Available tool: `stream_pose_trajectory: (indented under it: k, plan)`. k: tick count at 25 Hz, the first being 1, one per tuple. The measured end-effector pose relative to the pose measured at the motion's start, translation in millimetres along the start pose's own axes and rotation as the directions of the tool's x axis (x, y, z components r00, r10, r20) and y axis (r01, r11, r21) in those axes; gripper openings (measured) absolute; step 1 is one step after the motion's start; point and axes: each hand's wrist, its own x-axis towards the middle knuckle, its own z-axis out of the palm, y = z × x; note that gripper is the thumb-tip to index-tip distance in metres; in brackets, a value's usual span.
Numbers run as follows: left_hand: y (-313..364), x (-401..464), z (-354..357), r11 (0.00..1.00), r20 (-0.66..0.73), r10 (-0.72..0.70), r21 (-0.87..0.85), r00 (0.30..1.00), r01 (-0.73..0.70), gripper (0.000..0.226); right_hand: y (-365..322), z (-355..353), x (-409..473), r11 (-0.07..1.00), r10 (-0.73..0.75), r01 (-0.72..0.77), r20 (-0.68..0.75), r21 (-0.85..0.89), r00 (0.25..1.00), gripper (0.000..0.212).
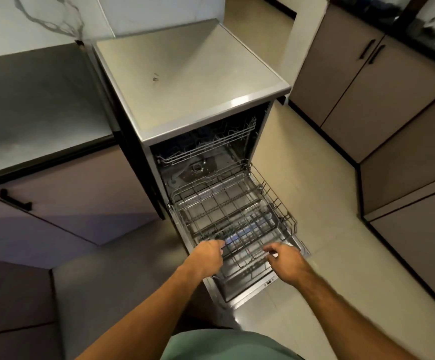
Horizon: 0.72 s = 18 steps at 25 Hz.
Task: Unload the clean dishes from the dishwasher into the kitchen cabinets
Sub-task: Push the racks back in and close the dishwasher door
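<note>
Since the lower rack point(233, 211) is pulled all the way out over the dropped door point(252, 287) of the dishwasher point(185, 81), both hands are already at its front edge. The left hand point(208, 257) looks curled onto the front wire of the rack, so I'd call that gripping it. The right hand point(285, 263) hovers just beside the same edge with fingers loosely bent, and I can't see it holding anything.

Honestly the rack looks pretty much bare from here. There's a darker cutlery basket point(247, 229) sitting in the front part, and whatever's in it is too blurry to name. The upper rack point(206, 146) is tucked inside and I can't tell what's on it either.

Handling-wise, my guess: the wire rack is stiff and rolls easy, light when it's this bare, so grab the front rail with both hands spread apart or it'll skew on its runners. The coated wire may be damp and a bit slick. The basket should lift straight up by its handle. The cabinets point(361, 81) on the right are shut.
</note>
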Motion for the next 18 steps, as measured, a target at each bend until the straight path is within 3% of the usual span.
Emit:
stream_pose_trajectory:
  k: [4,11,14,18]
  plan:
    - [29.0,28.8,-14.1,0.999,0.014,0.028,-0.035,1.0,-0.027,0.048,4.0,-25.4,24.2,1.0,0.002,-0.001,-0.054,0.009,0.999,0.028]
    - [49.2,60.5,-11.6,0.98,-0.023,-0.056,-0.195,0.998,0.05,0.045,19.2,-40.3,73.9,0.992,-0.091,0.096,0.068,-0.086,0.994,0.025]
    - [58.4,71.9,4.1,0.944,-0.095,-0.174,-0.299,0.98,0.138,0.039,32.6,-55.3,105.5,0.989,-0.128,0.136,0.131,-0.058,0.983,0.024]
    - [87.9,78.6,23.6,0.796,-0.11,-0.405,-0.531,0.908,0.291,0.04,57.1,-70.9,144.2,0.976,-0.211,0.219,0.212,-0.014,0.954,0.026]
